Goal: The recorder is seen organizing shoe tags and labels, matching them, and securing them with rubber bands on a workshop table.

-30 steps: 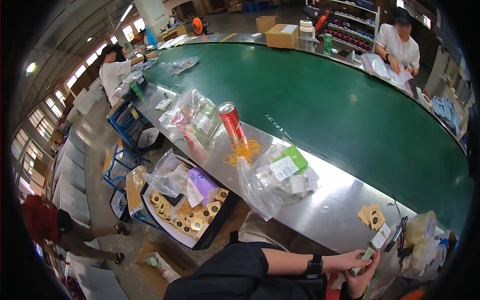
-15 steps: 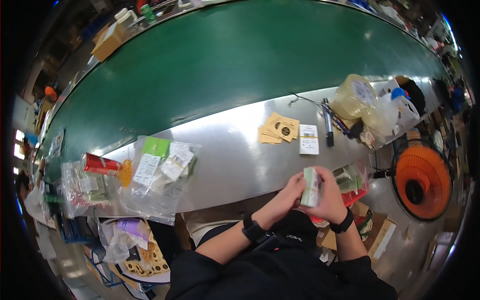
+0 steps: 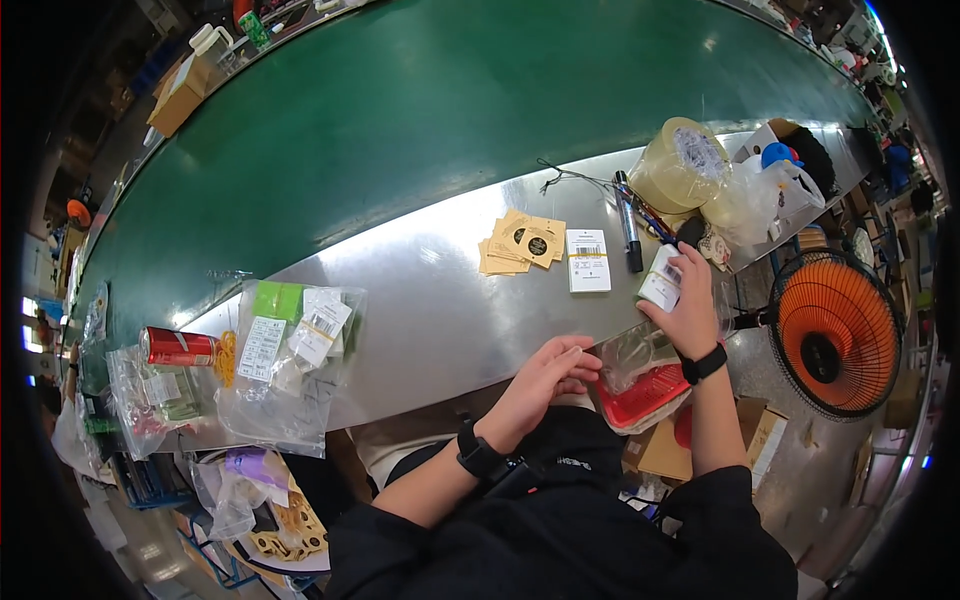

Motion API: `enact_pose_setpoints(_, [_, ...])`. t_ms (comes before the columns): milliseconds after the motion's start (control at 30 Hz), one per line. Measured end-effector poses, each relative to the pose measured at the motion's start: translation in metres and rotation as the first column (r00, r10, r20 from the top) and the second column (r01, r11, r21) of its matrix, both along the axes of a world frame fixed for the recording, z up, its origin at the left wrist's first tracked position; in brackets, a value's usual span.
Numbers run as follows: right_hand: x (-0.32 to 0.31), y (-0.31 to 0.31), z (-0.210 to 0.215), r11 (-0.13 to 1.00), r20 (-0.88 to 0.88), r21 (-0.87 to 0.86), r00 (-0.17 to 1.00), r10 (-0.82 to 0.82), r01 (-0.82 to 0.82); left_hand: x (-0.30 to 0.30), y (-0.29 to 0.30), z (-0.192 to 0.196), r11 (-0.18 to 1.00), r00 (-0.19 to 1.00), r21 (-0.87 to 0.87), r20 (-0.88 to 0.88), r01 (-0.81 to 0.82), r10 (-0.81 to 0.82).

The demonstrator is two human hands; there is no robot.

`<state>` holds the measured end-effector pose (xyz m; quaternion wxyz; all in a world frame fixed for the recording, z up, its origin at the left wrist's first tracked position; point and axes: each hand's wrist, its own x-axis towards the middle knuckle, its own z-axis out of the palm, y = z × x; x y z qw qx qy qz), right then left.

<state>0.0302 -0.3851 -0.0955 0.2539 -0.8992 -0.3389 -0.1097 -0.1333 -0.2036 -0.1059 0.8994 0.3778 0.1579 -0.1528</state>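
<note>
My right hand (image 3: 692, 305) is closed around a banded stack of white barcode tags (image 3: 661, 280) and sets against the right part of the metal table. Above the front edge of the table, my left hand (image 3: 548, 388) has nothing visible in it, with its fingers loosely bent and apart. Another banded stack of white tags (image 3: 589, 275) lies flat to the left of the held one. Beside that, kraft-brown cards (image 3: 525, 243) are fanned in a loose pile. Between my hands, at the table's edge, is a red tray (image 3: 645, 395) with clear plastic over it.
A black marker (image 3: 628, 225) and a large roll of clear tape (image 3: 680, 168) sit behind the tags. On the left lie clear bags of labels (image 3: 290, 360) and a red can (image 3: 180, 347). An orange fan (image 3: 835, 335) stands at the right. A green surface (image 3: 400, 140) stretches beyond.
My hands have separated. The right one has carried the banded tag stack forward and right to the table; the left has let go and moved slightly left. The red tray is now more exposed.
</note>
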Motion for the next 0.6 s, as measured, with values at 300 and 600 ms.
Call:
enact_pose_setpoints(300, [-0.020,0.009,-0.004,0.973,0.109,0.230,0.994,-0.026,0.000,-0.001,0.003,0.002,0.999,0.999,0.020,-0.023,-0.043,0.043])
enact_pose_setpoints(600, [-0.049,0.071,0.003,0.934,0.008,0.287,0.975,0.221,-0.214,-0.003,-0.001,0.000,0.999,0.998,-0.011,-0.033,-0.046,0.045])
